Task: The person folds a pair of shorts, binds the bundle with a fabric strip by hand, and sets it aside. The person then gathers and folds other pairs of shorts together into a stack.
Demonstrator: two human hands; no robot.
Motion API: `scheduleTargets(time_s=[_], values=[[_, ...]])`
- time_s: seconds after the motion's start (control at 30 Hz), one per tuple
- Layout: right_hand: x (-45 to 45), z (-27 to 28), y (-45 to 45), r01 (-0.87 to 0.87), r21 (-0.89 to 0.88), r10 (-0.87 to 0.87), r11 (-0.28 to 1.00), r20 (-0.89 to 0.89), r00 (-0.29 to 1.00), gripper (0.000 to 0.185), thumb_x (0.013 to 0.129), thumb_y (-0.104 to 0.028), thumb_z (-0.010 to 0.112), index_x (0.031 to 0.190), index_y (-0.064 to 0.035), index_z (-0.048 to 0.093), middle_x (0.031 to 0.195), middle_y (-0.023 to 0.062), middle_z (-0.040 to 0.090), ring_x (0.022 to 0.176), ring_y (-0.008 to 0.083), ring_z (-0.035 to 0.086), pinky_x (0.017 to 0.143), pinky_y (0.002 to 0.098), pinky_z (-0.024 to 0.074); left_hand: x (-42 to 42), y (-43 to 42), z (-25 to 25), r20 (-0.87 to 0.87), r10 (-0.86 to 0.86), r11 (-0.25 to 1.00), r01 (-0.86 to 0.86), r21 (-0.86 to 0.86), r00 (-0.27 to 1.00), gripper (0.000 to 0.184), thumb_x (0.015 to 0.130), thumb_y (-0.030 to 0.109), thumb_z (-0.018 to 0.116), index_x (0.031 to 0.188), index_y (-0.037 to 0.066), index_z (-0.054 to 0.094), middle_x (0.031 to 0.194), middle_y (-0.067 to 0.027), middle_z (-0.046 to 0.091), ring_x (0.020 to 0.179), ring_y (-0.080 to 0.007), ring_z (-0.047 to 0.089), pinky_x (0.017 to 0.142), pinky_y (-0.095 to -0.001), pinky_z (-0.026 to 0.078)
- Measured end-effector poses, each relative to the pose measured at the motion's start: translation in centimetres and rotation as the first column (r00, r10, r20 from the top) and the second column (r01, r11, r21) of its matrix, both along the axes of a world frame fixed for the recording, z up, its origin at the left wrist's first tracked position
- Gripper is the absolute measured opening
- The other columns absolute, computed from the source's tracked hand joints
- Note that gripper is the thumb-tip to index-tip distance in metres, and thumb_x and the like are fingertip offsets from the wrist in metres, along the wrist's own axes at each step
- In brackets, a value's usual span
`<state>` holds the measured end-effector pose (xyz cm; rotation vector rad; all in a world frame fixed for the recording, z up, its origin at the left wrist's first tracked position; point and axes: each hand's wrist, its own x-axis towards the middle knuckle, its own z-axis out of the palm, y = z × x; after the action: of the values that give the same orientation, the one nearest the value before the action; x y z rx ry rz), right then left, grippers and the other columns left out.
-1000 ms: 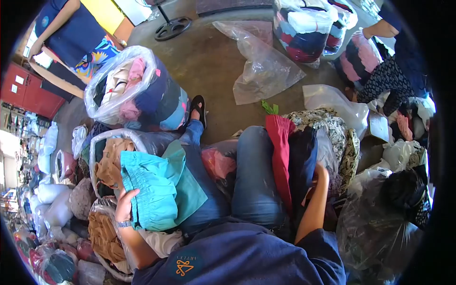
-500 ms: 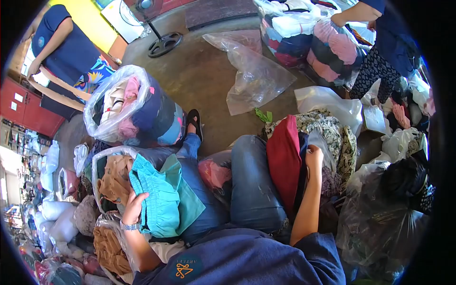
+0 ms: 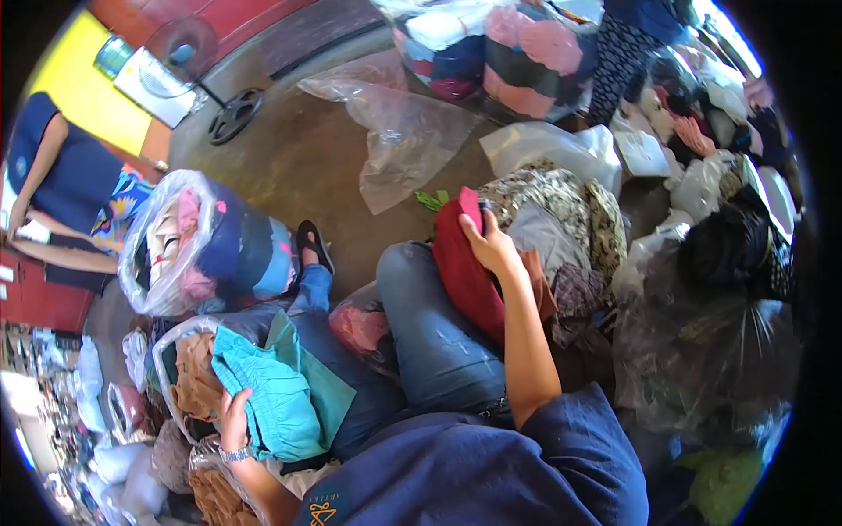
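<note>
My left hand grips the edge of a turquoise garment with a gathered waistband, which lies over my left thigh. Darker green cloth sits beside and under it. My right hand is closed on the top of a dark red garment at the outer side of my right thigh. Brown cloth shows just beyond that wrist. Camouflage-patterned cloth and grey cloth are heaped to the right of the red garment.
A clear bag of rolled clothes stands front left, near a person. Plastic sheeting lies on the floor. Large clothes bags and another person are at the back. A plastic bag lies at right.
My right hand has moved forward and left, lifting the red garment's top edge. The dark blue cloth beside it is now hidden. The view has turned right; my left hand still holds the turquoise garment.
</note>
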<state>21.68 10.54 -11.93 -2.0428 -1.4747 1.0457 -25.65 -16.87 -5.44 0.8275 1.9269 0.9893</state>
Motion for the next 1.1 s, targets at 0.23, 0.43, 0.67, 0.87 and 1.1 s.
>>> scheduleTargets(time_s=[0.23,0.43,0.67,0.87,1.1], values=[[3.6,-6.1,4.1,-0.17,-0.542,0.028,0.823,-0.261,0.965,0.09,0.07,-0.062,0.065,0.132,-0.0001,0.043,0.128,0.0197,0.049,0.12,0.0304,0.046,0.098,0.0425,0.0372,1.7,0.0,1.6,0.007,0.124,0.991,-0.124,-0.053,0.992,0.039,0.082,0.014,0.06,0.116,-0.004,0.053,0.114,-0.0064,0.057,0.104,-0.0181,0.05,0.093,-0.0301,0.036],[1.9,-7.2,0.7,0.224,-0.136,-0.262,0.965,-0.477,0.839,0.05,0.068,-0.022,0.067,0.11,0.0037,0.058,0.099,0.0166,0.064,0.088,0.0255,0.061,0.078,0.0348,0.049,2.8,-0.6,3.3,0.072,-0.174,0.982,0.178,-0.062,0.982,0.058,0.075,0.007,0.064,0.127,-0.003,0.042,0.119,-0.0101,0.053,0.106,-0.0201,0.05,0.094,-0.0314,0.038],[4.3,2.9,-1.3,0.367,0.252,-0.227,0.896,-0.45,0.864,0.048,0.068,-0.025,0.07,0.105,0.0036,0.059,0.095,0.0185,0.064,0.088,0.026,0.06,0.078,0.0346,0.0472,-3.4,0.6,11.1,0.056,0.059,0.946,-0.074,0.316,0.997,0.067,0.069,0.005,0.056,0.133,-0.003,0.037,0.126,-0.0118,0.048,0.112,-0.0221,0.046,0.095,-0.0303,0.037],[8.3,13.8,-3.4,0.386,0.56,0.037,0.733,-0.6,0.799,0.037,0.076,-0.006,0.068,0.111,-0.0006,0.058,0.097,0.0041,0.062,0.085,0.0141,0.057,0.075,0.0272,0.0456,-2.5,3.3,18.9,-0.224,0.206,0.819,-0.043,0.572,0.953,0.058,0.076,0.009,0.053,0.13,-0.005,0.039,0.124,-0.0137,0.049,0.111,-0.0226,0.049,0.096,-0.0311,0.037],[14.1,11.8,-4.4,0.298,0.684,-0.033,0.665,-0.373,0.927,0.053,0.08,-0.005,0.066,0.128,0.0011,0.045,0.125,0.0109,0.051,0.108,0.021,0.05,0.094,0.0313,0.0389,3.2,4.9,16.5,0.298,0.236,0.743,-0.37,0.557,0.925,0.04,0.076,0.007,0.06,0.114,-0.001,0.052,0.111,-0.0106,0.058,0.102,-0.0226,0.055,0.092,-0.034,0.043]])
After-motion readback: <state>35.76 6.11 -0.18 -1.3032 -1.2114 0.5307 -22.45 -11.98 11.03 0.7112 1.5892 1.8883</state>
